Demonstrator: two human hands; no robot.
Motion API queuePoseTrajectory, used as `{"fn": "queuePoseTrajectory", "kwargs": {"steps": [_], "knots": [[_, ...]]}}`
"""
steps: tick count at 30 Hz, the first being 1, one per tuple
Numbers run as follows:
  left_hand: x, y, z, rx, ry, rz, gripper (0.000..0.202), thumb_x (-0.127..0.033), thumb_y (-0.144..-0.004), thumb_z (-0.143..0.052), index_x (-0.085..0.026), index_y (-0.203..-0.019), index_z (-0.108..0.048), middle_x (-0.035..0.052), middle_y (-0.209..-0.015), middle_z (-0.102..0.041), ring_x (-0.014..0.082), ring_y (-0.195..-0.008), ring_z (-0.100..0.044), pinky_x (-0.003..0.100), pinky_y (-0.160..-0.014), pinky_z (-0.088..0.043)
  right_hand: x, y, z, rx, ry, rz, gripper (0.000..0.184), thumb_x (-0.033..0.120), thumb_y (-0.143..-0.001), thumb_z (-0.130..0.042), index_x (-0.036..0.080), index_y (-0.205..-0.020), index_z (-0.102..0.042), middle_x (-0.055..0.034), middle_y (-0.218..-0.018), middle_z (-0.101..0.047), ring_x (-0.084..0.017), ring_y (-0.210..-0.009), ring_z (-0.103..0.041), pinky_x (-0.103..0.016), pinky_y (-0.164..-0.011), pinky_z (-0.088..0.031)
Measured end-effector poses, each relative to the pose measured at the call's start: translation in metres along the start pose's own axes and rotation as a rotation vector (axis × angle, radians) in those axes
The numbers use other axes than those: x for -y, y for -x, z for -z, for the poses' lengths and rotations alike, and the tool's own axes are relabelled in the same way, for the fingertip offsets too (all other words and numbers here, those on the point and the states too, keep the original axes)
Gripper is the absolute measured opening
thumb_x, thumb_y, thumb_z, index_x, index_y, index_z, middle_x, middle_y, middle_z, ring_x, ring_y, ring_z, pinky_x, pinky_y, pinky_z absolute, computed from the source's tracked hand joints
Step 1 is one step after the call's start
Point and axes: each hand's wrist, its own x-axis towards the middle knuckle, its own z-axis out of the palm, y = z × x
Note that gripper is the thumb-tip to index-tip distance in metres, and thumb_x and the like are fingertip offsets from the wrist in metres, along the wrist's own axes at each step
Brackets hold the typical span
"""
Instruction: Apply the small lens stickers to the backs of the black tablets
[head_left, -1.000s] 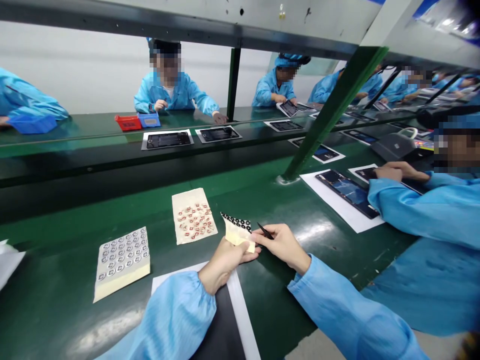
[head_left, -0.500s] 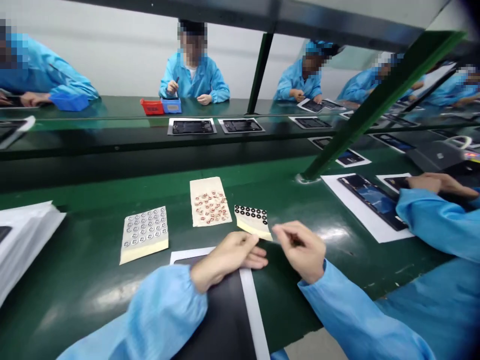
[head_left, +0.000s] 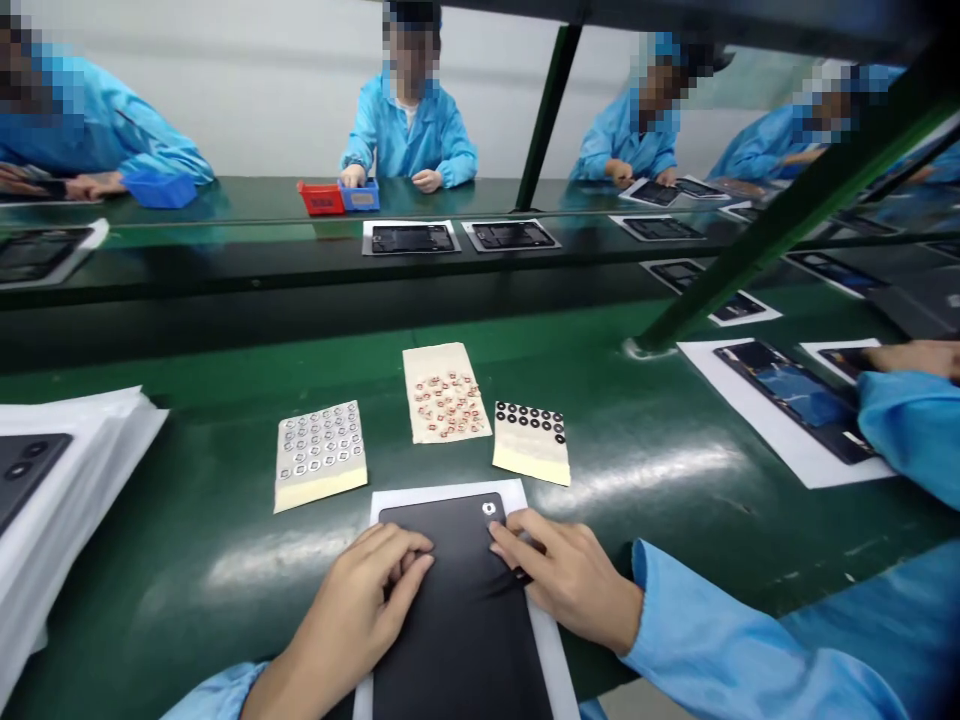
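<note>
A black tablet back cover [head_left: 457, 610] lies on a white sheet [head_left: 442, 493] at the near edge of the green belt. My left hand [head_left: 360, 600] lies flat on the cover's left side, fingers stretched out and holding nothing. My right hand [head_left: 566, 575] rests on the cover's right edge, its index finger reaching toward the camera opening [head_left: 489, 508]. The dark tip of a pair of tweezers [head_left: 520, 574] shows tucked under its fingers. Just beyond the cover lie three sticker sheets: black rings [head_left: 531, 440], red-and-white parts [head_left: 445, 392] and grey parts [head_left: 320, 452].
A stack of white sheets with a dark device [head_left: 45, 480] sits at the left. A co-worker's blue sleeve [head_left: 911, 425] and a tablet on paper [head_left: 795, 395] are at the right. A slanted green post [head_left: 780, 225] rises there. Several people in blue work across a far belt.
The black-ring sheet left my left hand and now lies on the belt. Both hands dropped onto the black cover. The camera view shifted left and down.
</note>
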Motion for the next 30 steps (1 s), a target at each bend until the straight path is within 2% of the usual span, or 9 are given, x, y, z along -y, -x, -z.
{"fn": "queuePoseTrajectory", "kwargs": {"steps": [3, 7, 10, 13, 15, 19, 22, 26, 30], "knots": [[0.015, -0.001, 0.031, -0.032, -0.015, 0.087, 0.023, -0.037, -0.103, -0.05, -0.026, -0.105, -0.071, -0.0009, -0.091, -0.069, 0.0116, -0.08, -0.064, 0.022, -0.073, -0.048, 0.007, -0.005, 0.008, 0.08, 0.078, -0.012, 0.03, 0.017, -0.107, -0.036, 0.011, -0.117, -0.064, -0.0059, -0.093, -0.064, -0.015, -0.07, -0.065, -0.031, -0.054, -0.038], [0.054, 0.007, 0.075, -0.357, -0.249, 0.288, 0.031, -0.044, -0.099, -0.049, -0.021, -0.104, -0.07, 0.0047, -0.103, -0.069, 0.0194, -0.093, -0.065, 0.03, -0.084, -0.049, 0.001, -0.031, 0.017, 0.227, -0.004, 0.013, 0.037, 0.023, -0.108, -0.035, 0.019, -0.091, -0.067, -0.0011, -0.08, -0.06, -0.012, -0.052, -0.055, -0.034, -0.049, -0.028], [0.074, 0.013, 0.091, -0.457, -0.296, 0.46, 0.033, -0.046, -0.096, -0.05, -0.019, -0.101, -0.068, 0.0052, -0.095, -0.068, 0.0197, -0.082, -0.065, 0.031, -0.075, -0.048, 0.004, -0.074, 0.006, 0.231, -0.098, -0.003, 0.031, 0.027, -0.106, -0.044, 0.02, -0.084, -0.065, 0.0007, -0.078, -0.058, -0.01, -0.055, -0.055, -0.031, -0.051, -0.031], [0.081, 0.019, 0.097, -0.46, -0.207, 0.584, 0.035, -0.051, -0.095, -0.051, -0.019, -0.099, -0.066, 0.003, -0.086, -0.07, 0.0181, -0.074, -0.066, 0.029, -0.07, -0.049, 0.025, -0.123, -0.025, 0.202, -0.034, 0.075, 0.019, 0.024, -0.103, -0.048, 0.019, -0.109, -0.065, -0.0028, -0.099, -0.064, -0.012, -0.069, -0.063, -0.03, -0.053, -0.035], [0.082, 0.022, 0.101, -0.412, -0.062, 0.683, 0.042, -0.057, -0.095, -0.051, -0.018, -0.099, -0.065, 0.0024, -0.08, -0.071, 0.0168, -0.064, -0.067, 0.028, -0.063, -0.05, 0.041, -0.149, -0.051, 0.258, 0.098, 0.2, 0.023, 0.019, -0.101, -0.05, 0.015, -0.12, -0.062, -0.0072, -0.109, -0.064, -0.014, -0.07, -0.065, -0.032, -0.048, -0.032], [0.084, 0.027, 0.108, -0.324, 0.254, 0.786, 0.058, -0.07, -0.09, -0.052, -0.013, -0.093, -0.064, 0.0058, -0.071, -0.071, 0.0177, -0.054, -0.067, 0.028, -0.054, -0.054, 0.059, -0.172, -0.086, 0.381, 0.238, 0.409, 0.017, 0.011, -0.099, -0.046, 0.01, -0.104, -0.062, -0.0093, -0.096, -0.061, -0.017, -0.064, -0.062, -0.031, -0.044, -0.03], [0.081, 0.025, 0.106, -0.311, 0.539, 0.833, 0.062, -0.07, -0.087, -0.061, -0.009, -0.098, -0.066, 0.0129, -0.081, -0.075, 0.0221, -0.069, -0.075, 0.031, -0.065, -0.062, 0.055, -0.169, -0.092, 0.308, 0.21, 0.444, 0.017, 0.011, -0.101, -0.044, 0.01, -0.1, -0.061, -0.009, -0.09, -0.06, -0.016, -0.064, -0.06, -0.029, -0.047, -0.033], [0.072, 0.018, 0.09, -0.289, 1.007, 0.741, 0.052, -0.049, -0.085, -0.077, -0.009, -0.116, -0.065, 0.017, -0.115, -0.075, 0.022, -0.101, -0.075, 0.031, -0.095, -0.061, 0.045, -0.157, -0.089, 0.137, 0.042, 0.463, 0.022, 0.014, -0.104, -0.041, 0.01, -0.107, -0.062, -0.0068, -0.092, -0.062, -0.013, -0.066, -0.058, -0.029, -0.053, -0.034], [0.069, 0.014, 0.077, -0.296, 1.091, 0.66, 0.054, -0.039, -0.08, -0.082, -0.01, -0.121, -0.063, 0.0157, -0.123, -0.073, 0.0227, -0.106, -0.073, 0.031, -0.095, -0.06, 0.042, -0.157, -0.091, 0.159, -0.243, 0.332, 0.021, 0.028, -0.103, -0.051, 0.017, -0.103, -0.068, -0.002, -0.092, -0.064, -0.01, -0.067, -0.056, -0.026, -0.054, -0.033]]}}
